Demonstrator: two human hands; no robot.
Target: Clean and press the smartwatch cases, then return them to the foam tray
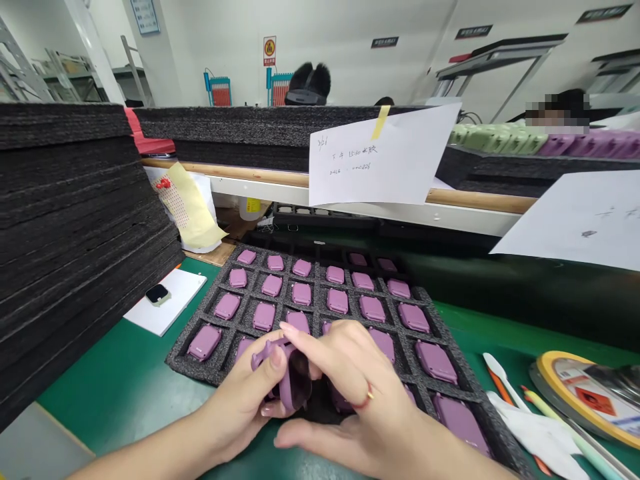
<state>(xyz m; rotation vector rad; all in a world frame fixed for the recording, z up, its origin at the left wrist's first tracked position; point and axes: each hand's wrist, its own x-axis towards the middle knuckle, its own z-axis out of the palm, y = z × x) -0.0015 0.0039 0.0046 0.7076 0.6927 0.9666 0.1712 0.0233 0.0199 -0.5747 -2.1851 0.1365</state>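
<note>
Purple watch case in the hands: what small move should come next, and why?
Perhaps the right hand should bring its thumb in to steady the purple watch case: the left hand grips it, while that thumb stands apart.

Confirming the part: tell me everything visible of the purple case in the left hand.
The purple case looks plastic, with a rounded rim, a small projection at its upper left and a dark, glossy face turned rightward. It tilts at the near side of the foam tray, rim gripped by the left hand. The right hand reaches over it; contact is unclear.
</note>
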